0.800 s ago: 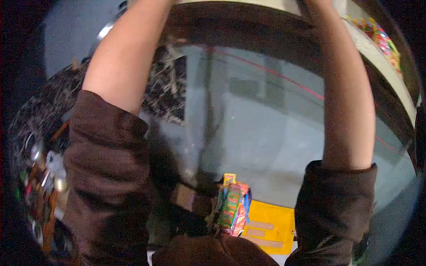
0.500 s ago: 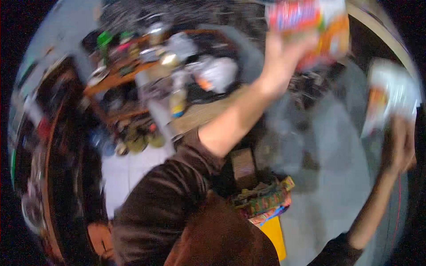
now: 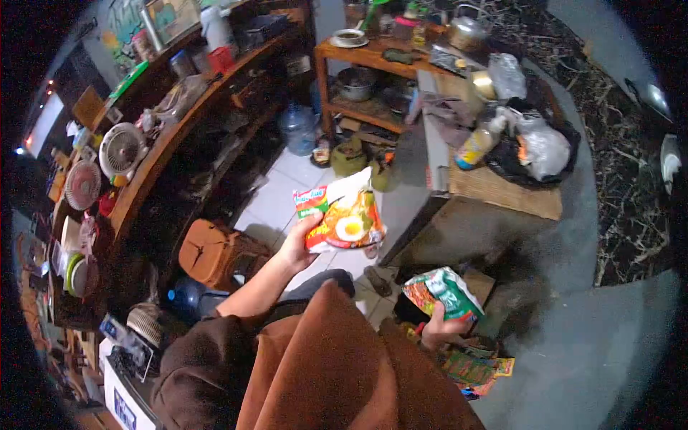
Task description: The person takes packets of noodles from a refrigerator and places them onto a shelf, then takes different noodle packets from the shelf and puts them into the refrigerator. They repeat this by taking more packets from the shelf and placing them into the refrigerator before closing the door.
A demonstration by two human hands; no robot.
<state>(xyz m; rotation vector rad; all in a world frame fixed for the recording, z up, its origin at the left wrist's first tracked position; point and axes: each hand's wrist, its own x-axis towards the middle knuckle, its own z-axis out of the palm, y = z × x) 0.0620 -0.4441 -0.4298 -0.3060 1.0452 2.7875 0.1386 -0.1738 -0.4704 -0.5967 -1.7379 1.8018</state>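
Observation:
My left hand [image 3: 295,247] is closed on the edge of an instant noodle packet [image 3: 347,208]. Red, white and orange, its front carries a picture of a fried egg on noodles. Lower and to the right, my right hand [image 3: 439,331] grips a green instant noodle packet [image 3: 450,292] from its near side. The two packets are apart, both held in the air in front of my body. Beneath the right hand hangs or lies a cluster of small coloured sachets [image 3: 473,367]; what supports it is hidden.
A wooden counter [image 3: 469,229] holds a bottle [image 3: 476,147] and plastic bags [image 3: 548,150]. Behind it stands a wooden shelf [image 3: 369,54] with a kettle [image 3: 467,34]. On the floor are an orange-brown bag [image 3: 208,247] and a water jug [image 3: 297,129]. Fans [image 3: 122,150] sit at left.
The view has turned rightward objects away and shows more of the left side. Both hands have come down from raised positions, closer to my body, each still holding its packet.

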